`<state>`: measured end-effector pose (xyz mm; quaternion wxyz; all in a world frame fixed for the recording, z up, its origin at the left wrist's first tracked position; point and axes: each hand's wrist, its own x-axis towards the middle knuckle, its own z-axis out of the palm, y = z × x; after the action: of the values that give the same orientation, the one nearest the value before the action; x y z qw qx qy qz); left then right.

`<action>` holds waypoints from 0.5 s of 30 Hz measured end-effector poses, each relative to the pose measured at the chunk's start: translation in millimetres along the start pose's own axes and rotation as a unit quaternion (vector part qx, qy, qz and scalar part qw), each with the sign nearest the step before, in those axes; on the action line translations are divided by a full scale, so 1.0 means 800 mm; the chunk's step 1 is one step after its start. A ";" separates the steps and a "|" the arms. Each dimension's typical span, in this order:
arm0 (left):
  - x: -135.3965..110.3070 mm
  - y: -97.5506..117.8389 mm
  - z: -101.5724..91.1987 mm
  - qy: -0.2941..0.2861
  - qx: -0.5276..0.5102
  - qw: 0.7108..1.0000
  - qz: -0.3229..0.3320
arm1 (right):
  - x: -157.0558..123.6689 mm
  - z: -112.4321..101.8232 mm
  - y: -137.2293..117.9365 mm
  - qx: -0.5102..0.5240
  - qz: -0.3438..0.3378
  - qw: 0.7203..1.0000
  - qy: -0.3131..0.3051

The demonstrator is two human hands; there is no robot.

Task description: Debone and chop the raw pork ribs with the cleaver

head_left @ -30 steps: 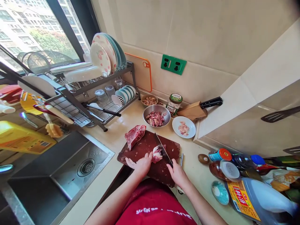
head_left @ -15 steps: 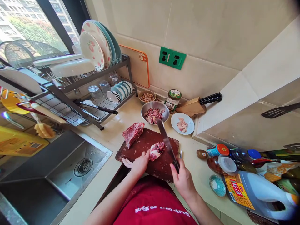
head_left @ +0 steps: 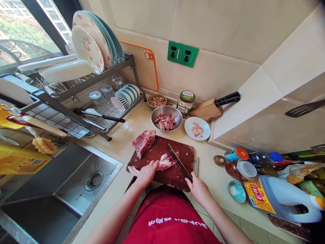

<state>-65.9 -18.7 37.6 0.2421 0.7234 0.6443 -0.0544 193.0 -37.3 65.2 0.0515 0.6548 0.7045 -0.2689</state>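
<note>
My left hand (head_left: 147,173) is closed on the near-left end of a small piece of raw meat (head_left: 165,162), which lies on the dark red cutting board (head_left: 162,181). In my right hand (head_left: 199,187) is the black handle of a kitchen knife (head_left: 179,162). Its blade slants up and left, close beside the meat's right end; whether it touches the meat I cannot tell. A larger slab of raw meat (head_left: 143,143) rests at the board's far-left corner. A pale strip (head_left: 133,170) lies at the left edge of the board.
Behind the board stand a steel bowl (head_left: 155,119) of cut meat, a white plate (head_left: 189,131) with pale pieces, a smaller bowl (head_left: 149,102) and a jar (head_left: 185,103). The sink (head_left: 76,183) and dish rack (head_left: 98,76) are at left. Bottles and a large jug (head_left: 281,195) crowd the right.
The knife has come down from over the steel bowl's near rim to the board beside the meat. The meat and my left hand have shifted slightly left. The view has tilted a little.
</note>
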 end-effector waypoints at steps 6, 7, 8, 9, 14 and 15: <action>-0.012 -0.055 -0.002 0.078 -0.094 0.992 0.009 | -0.013 -0.008 0.057 -0.106 0.024 0.994 0.026; -0.012 -0.066 -0.001 0.102 -0.125 0.987 0.009 | -0.012 -0.011 0.067 -0.108 0.025 0.993 0.031; -0.011 -0.074 0.000 0.122 -0.157 0.980 0.012 | -0.010 -0.013 0.075 -0.106 0.019 0.994 0.033; -0.009 -0.081 0.001 0.138 -0.190 0.972 0.015 | -0.008 -0.014 0.081 -0.103 0.010 0.994 0.033; 0.002 -0.087 0.013 0.192 -0.342 0.920 0.004 | -0.006 -0.007 0.066 -0.096 -0.044 0.994 0.039; 0.003 -0.087 0.015 0.196 -0.362 0.911 0.000 | -0.006 -0.005 0.060 -0.089 -0.058 0.994 0.039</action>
<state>-129.3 -17.6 6.7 0.3560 0.5820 0.6546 0.3257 240.2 -39.8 55.8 0.0665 0.6158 0.7638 -0.1817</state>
